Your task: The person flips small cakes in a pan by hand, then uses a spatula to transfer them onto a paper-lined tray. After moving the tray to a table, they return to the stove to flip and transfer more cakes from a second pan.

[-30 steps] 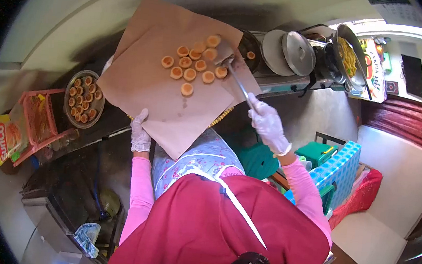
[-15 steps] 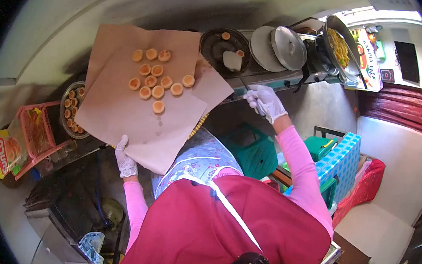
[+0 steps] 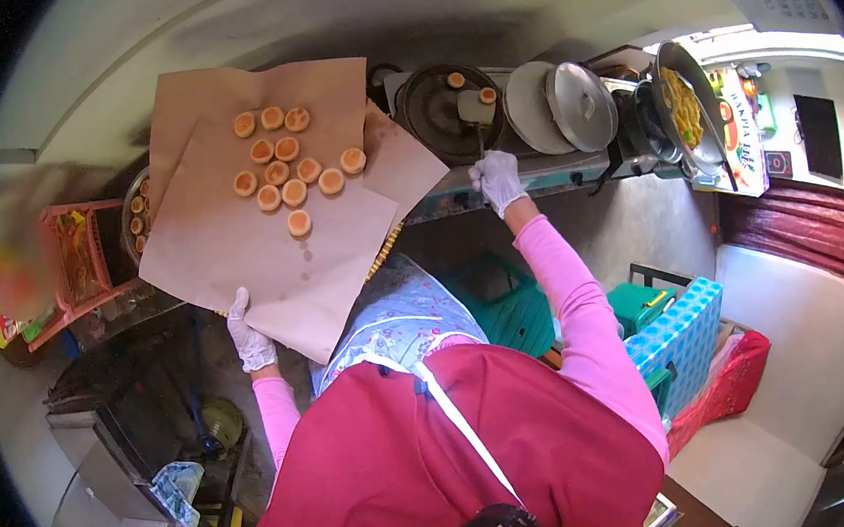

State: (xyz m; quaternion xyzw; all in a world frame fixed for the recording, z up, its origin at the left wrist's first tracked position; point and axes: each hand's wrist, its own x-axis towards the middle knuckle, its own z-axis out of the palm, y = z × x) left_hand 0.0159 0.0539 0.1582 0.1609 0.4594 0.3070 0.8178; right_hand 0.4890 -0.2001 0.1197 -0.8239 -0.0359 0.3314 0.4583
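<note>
My right hand, in a white glove, is closed round the handle of a spatula. Its flat blade is over the dark frying pan, with one browned round pastry overlapping the blade's far right corner. Another round pastry lies near the pan's back rim. My gloved left hand grips the near edge of a tray lined with brown paper, thumb on top. Several browned pastries are spread across the paper. A yellow woven edge shows beneath it on the right.
Right of the pan stand a pale round plate and a metal lid. A wok of yellow food is farther right. A metal bowl of pastries is partly behind the tray. A pink basket hangs at left.
The paper-lined tray has shifted left with my left hand, covering more of the pastry bowl. My right hand has moved left, and the spatula blade now meets the right pastry in the pan.
</note>
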